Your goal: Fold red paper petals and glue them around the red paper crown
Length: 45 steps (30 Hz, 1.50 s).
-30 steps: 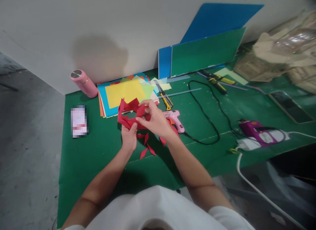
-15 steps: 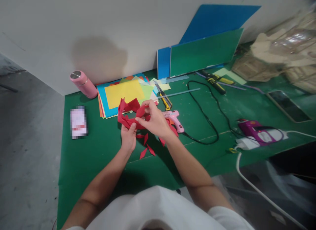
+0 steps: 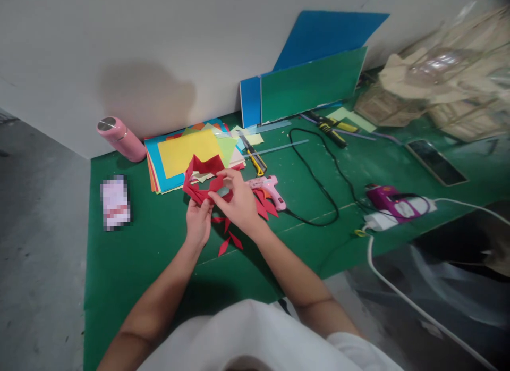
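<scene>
Holding a red folded-paper ring (image 3: 212,165) between them, two bare hands meet just above the green tabletop (image 3: 151,270). From where I stand, the left hand (image 3: 198,222) grips its near side from below, thumb up against the paper. The right hand (image 3: 239,203) has its thumb and forefinger narrowed around the ring's right part; how firmly they press, I can't tell. The ring's middle is hollow, and its sides rise in angular points.

Just below the grip, on the near side, lie small loose red paper pieces (image 3: 236,241). Close to the right of it, a pink glue gun (image 3: 271,187) rests against more red folded paper (image 3: 265,203), its black cord (image 3: 319,187) looping off farther right. Right behind the grip spread coloured paper sheets (image 3: 189,153), a yellow one uppermost, with a yellow-and-black cutter (image 3: 253,157) beside them.

Farther out to the left stands a pink bottle (image 3: 124,141), with a pixelated rectangle (image 3: 115,202) nearer the table's edge. Well to the right are a purple device (image 3: 388,203) and a dark phone-like slab (image 3: 436,162); beyond the grip, a green board (image 3: 314,84) leans by the wall.
</scene>
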Motion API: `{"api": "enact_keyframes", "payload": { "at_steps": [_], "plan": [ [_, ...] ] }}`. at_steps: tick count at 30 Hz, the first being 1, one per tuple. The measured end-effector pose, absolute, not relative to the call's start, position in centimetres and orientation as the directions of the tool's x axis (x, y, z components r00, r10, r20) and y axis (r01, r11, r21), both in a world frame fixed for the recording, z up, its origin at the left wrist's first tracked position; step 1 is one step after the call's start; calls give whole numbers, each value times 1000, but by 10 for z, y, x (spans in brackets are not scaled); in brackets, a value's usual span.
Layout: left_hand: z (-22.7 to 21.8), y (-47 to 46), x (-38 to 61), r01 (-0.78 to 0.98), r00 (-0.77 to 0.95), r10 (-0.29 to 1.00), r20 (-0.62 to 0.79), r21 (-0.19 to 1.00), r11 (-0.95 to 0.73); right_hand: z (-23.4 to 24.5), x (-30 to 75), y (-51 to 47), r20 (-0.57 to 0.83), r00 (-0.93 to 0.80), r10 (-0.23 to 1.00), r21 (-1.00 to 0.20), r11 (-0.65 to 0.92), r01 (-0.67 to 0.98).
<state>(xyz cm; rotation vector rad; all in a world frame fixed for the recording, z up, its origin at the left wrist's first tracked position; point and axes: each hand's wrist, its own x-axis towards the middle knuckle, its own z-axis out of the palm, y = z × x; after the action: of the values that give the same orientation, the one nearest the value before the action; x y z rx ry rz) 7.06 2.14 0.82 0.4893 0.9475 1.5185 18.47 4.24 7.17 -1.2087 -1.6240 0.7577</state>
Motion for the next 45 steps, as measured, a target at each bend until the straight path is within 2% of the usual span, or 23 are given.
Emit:
{"api": "enact_keyframes", "payload": {
  "at_steps": [6, 14, 18, 21, 24, 26, 28, 30, 32, 36, 42, 43, 45],
  "plan": [
    [9, 24, 70, -584, -228, 954, -198, 811, 29, 72, 182, 40, 358, -189, 914, -752, 403, 522],
    [10, 32, 62, -479, -266, 944, -197, 877, 48, 74, 177, 47, 397, -316, 861, -640, 507, 577],
    [7, 39, 49, -457, -299, 924, -240, 886, 83, 77, 193, 50, 427, -290, 856, -620, 511, 595],
    [4, 43, 40, -487, -363, 893, -265, 871, 61, 67, 227, 50, 441, -133, 888, -630, 412, 658],
    [3, 43, 36, -508, -392, 884, -253, 861, 21, 49, 274, 46, 375, 163, 913, -642, 129, 756],
    [5, 42, 36, -498, -401, 881, -251, 867, 20, 37, 301, 41, 257, 245, 935, -633, -29, 773],
    [7, 40, 38, -476, -421, 870, -257, 879, 30, 28, 320, 36, 59, 240, 969, -674, -139, 726],
    [9, 39, 40, -451, -438, 861, -257, 892, 37, 24, 329, 31, -68, 233, 970, -721, -209, 661],
    [9, 39, 40, -427, -431, 866, -253, 903, 51, 24, 330, 30, -122, 217, 969, -739, -234, 631],
    [9, 43, 37, -405, -391, 872, -293, 906, 123, 25, 328, 32, -139, 198, 970, -723, -236, 650],
    [14, 17, 46, -474, -477, 810, -340, 876, 88, 24, 332, 29, -76, 233, 970, -853, -184, 489],
    [14, 8, 49, -447, -456, 828, -327, 889, 105, 25, 333, 28, -66, 245, 967, -871, -176, 459],
    [16, -10, 53, -267, -365, 903, -227, 955, 132, 27, 333, 26, -51, 269, 962, -896, -163, 413]
  ]
}}
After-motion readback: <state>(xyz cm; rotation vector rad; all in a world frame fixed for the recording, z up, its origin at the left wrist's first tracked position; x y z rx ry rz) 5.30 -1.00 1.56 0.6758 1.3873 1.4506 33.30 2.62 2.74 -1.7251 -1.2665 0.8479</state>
